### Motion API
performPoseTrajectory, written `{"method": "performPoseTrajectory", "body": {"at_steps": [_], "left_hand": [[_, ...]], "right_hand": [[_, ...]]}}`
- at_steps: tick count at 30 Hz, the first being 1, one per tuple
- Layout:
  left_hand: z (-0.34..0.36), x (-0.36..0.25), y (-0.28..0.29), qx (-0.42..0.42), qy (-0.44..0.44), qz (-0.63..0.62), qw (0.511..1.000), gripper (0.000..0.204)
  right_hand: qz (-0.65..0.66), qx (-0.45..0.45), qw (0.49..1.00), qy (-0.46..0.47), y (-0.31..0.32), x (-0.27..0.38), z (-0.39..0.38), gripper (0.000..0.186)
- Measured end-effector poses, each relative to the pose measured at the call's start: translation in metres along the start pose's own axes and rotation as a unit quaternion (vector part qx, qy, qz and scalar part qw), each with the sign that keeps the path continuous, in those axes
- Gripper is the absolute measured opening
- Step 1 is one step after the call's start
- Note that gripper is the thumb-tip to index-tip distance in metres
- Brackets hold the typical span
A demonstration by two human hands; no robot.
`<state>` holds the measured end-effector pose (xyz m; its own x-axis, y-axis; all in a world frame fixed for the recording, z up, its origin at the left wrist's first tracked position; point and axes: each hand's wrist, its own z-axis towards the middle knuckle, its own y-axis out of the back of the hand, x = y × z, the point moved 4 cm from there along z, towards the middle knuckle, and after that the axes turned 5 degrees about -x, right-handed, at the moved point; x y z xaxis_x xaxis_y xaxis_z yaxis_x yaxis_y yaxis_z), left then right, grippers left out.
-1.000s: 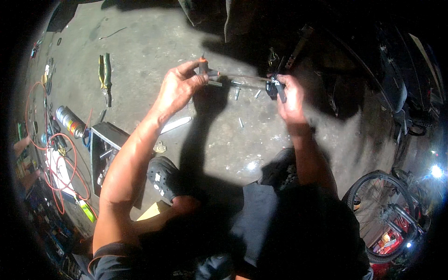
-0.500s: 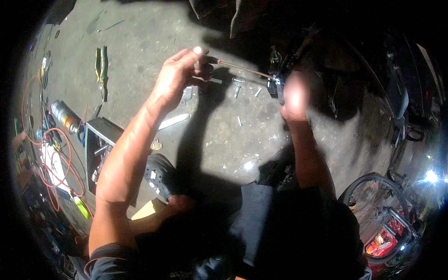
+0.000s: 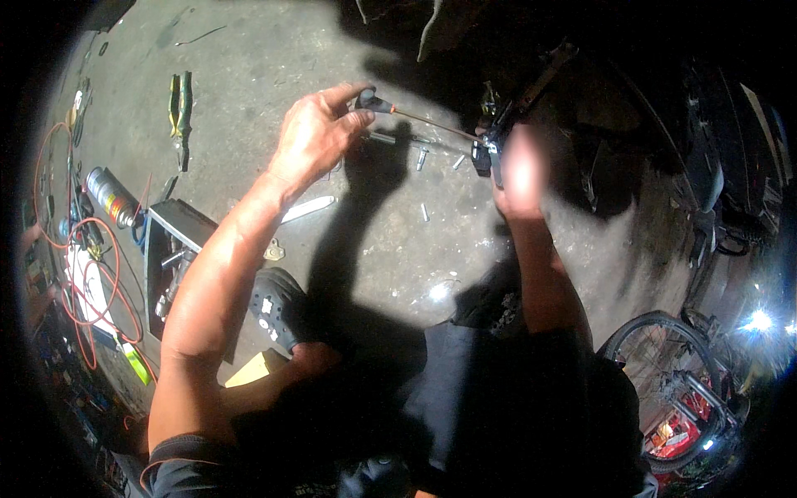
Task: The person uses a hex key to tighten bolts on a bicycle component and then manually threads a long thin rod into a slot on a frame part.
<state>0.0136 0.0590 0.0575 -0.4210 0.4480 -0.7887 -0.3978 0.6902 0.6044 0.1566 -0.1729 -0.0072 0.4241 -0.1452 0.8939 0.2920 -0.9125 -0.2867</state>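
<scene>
One screwdriver [image 3: 419, 119], upper centre | shaft slopes down rightward from my left hand [image 3: 320, 129], fingers curled round its handle | tip end reaches the black part [image 3: 481, 160] my partly blurred right hand [image 3: 521, 173] grips

left hand [image 3: 315, 133]: regripped | black handle [image 3: 374, 101]: turned since earlier | shaft [image 3: 437, 125]: slants more steeply
</scene>
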Motion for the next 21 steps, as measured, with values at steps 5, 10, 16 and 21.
{"method": "performPoseTrajectory", "body": {"at_steps": [5,10,16,21], "left_hand": [[0.004,0.005,-0.001,0.062,0.136,-0.302,0.942,0.033],[0.007,0.002,-0.003,0.034,0.125,-0.304,0.944,0.036],[0.01,0.016,-0.007,0.053,0.079,-0.261,0.961,0.041],[0.006,-0.008,0.004,0.035,0.073,-0.116,0.99,0.041]], "right_hand": [[-0.011,0.004,1.0,-0.01,-0.008,0.007,-0.004,0.036],[-0.022,-0.028,0.998,-0.051,-0.014,0.002,-0.004,0.037],[0.024,-0.013,0.998,-0.063,-0.005,-0.006,0.002,0.039],[0.007,-0.027,0.998,-0.055,-0.003,-0.003,0.001,0.04]]}}
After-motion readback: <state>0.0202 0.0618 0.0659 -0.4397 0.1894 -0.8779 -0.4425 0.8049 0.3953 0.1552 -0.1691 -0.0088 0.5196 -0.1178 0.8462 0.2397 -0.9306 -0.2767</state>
